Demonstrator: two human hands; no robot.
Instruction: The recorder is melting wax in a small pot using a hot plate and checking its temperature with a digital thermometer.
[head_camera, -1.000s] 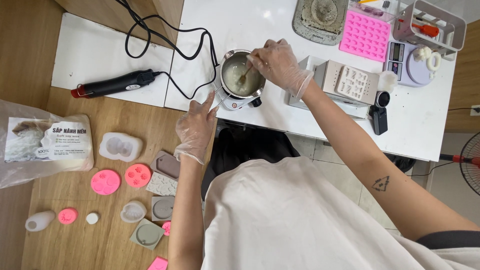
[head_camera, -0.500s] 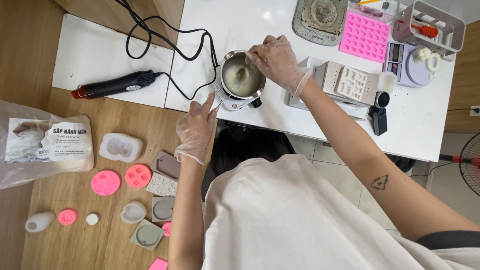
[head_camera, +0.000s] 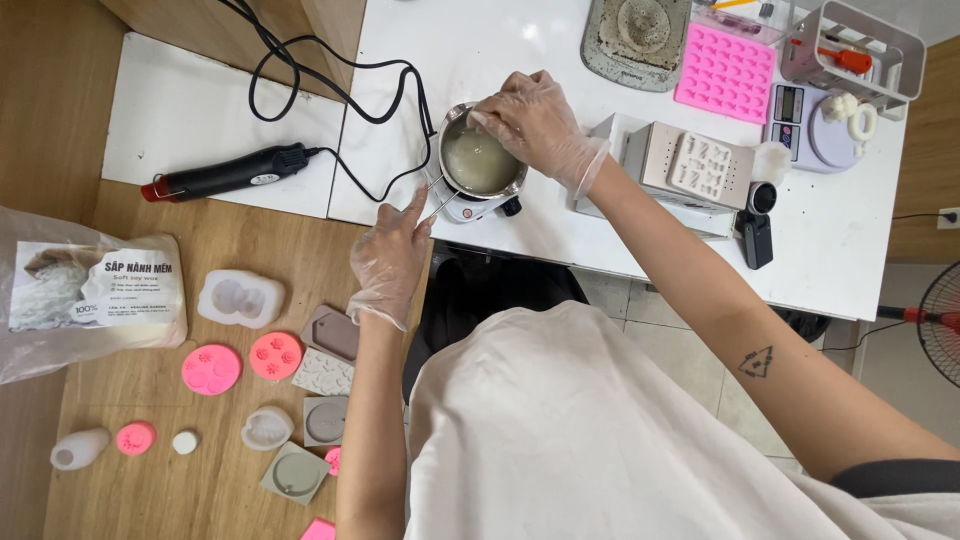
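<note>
— Holding the thin handle of the little metal pot (head_camera: 480, 160), is that the left hand (head_camera: 390, 258)?

— Yes. The left hand wears a clear glove, and its fingers pinch the handle near the table (head_camera: 520, 50) edge.

— What about the right hand (head_camera: 530, 120)?

— It has a glove too. It sits over the far rim of the pot, curled shut around something thin. I cannot tell what it is, because the hand hides it.

— What is in the pot?

— Pale, cloudy stuff, partly melted. The pot stands on a small white heater (head_camera: 470, 205), between the two hands.

— What is next to the left hand?

— A black heat gun (head_camera: 225, 172) lies on a white board, well to the left, with its cord looping up toward the pot. Below the left hand, on the wooden floor, lie pink round molds (head_camera: 240, 362), grey molds (head_camera: 330, 330) and a clear bag of white flakes (head_camera: 90, 295).

— And by the right hand?

— A pink tray mold (head_camera: 725, 70) lies beyond it, and a small scale (head_camera: 815, 125) sits further right.
</note>
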